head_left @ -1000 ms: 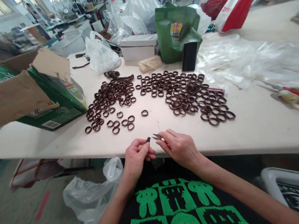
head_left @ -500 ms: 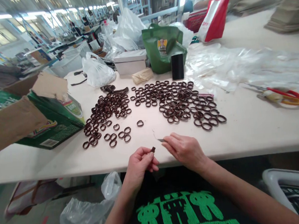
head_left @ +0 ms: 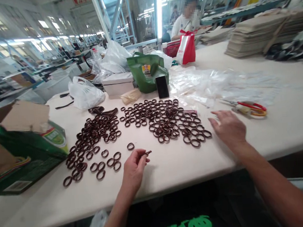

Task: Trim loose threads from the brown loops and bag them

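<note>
At lower centre, the left hand (head_left: 134, 167) pinches a dark band (head_left: 148, 152), apparently mid-handling. Right of centre, the right hand (head_left: 230, 128), thumb and fingers seemingly apart, is near scissors (head_left: 253, 109) (a grip would need those fingers closed). Bare tabletop (head_left: 176, 164) separates the hands; its edge runs below.

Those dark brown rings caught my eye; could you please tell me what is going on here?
The person's left hand pinches a small dark brown piece over the table. The right hand is near the scissors; whether it holds anything is unclear. The rings lie in two clusters, with a few apart.
</note>
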A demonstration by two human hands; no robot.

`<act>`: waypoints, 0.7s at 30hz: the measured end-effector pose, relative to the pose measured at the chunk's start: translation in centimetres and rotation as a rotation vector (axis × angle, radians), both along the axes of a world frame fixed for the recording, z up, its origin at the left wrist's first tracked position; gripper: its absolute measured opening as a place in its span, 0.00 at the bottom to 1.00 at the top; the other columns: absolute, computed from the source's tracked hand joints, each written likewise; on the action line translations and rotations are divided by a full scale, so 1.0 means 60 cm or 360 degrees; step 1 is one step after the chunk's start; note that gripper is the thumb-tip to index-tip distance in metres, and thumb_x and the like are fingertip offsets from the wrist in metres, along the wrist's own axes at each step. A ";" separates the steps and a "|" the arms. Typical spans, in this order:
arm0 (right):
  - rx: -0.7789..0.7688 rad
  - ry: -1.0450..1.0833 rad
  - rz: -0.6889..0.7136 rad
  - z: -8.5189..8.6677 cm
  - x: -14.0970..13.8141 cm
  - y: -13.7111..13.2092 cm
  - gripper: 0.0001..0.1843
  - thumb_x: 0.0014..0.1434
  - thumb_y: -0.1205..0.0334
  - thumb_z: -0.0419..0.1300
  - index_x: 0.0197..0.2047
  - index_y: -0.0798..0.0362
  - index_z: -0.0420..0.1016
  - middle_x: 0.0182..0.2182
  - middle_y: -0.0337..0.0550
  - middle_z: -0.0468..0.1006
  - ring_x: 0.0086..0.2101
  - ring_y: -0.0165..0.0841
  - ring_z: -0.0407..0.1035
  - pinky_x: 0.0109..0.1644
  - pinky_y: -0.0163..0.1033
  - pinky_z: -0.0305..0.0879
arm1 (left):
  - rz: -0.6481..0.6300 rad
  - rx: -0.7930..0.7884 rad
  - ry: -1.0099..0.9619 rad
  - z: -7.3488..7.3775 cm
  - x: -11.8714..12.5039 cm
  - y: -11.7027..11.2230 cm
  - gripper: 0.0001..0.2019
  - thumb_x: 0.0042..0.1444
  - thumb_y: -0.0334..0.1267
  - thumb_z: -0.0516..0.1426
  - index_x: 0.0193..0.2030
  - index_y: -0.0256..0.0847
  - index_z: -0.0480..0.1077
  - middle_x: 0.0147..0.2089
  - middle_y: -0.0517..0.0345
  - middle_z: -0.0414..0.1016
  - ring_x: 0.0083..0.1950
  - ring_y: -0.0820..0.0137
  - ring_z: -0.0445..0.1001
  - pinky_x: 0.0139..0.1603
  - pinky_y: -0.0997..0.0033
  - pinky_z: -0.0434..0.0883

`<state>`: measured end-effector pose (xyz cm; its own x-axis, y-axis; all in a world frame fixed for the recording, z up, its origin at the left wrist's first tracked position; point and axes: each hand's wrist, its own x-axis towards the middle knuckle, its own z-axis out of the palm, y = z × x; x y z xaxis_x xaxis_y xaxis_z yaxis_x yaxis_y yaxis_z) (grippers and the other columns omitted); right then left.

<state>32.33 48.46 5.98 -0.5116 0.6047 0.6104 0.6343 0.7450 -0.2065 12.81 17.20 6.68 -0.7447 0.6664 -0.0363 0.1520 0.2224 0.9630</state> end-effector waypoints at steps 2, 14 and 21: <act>-0.0439 0.0317 0.0432 0.004 -0.037 -0.085 0.17 0.67 0.53 0.53 0.51 0.54 0.75 0.41 0.51 0.77 0.38 0.38 0.71 0.41 0.42 0.67 | -0.0041 0.0011 -0.0036 0.001 0.011 0.011 0.08 0.59 0.42 0.58 0.40 0.40 0.70 0.35 0.57 0.78 0.36 0.67 0.79 0.38 0.68 0.73; -0.1539 0.0737 0.1325 0.002 -0.141 -0.295 0.07 0.59 0.67 0.58 0.35 0.52 0.79 0.32 0.39 0.77 0.33 0.28 0.70 0.37 0.33 0.67 | -0.0023 -0.0039 -0.0289 0.017 0.017 -0.003 0.15 0.50 0.49 0.65 0.35 0.40 0.72 0.28 0.61 0.75 0.27 0.70 0.72 0.29 0.71 0.70; -0.1967 0.0651 0.1159 -0.010 -0.134 -0.316 0.08 0.53 0.68 0.59 0.36 0.54 0.77 0.31 0.39 0.80 0.30 0.29 0.73 0.37 0.33 0.70 | -0.0077 -0.0031 -0.0595 0.006 0.028 -0.022 0.16 0.45 0.48 0.67 0.26 0.40 0.67 0.18 0.68 0.62 0.20 0.77 0.59 0.23 0.77 0.59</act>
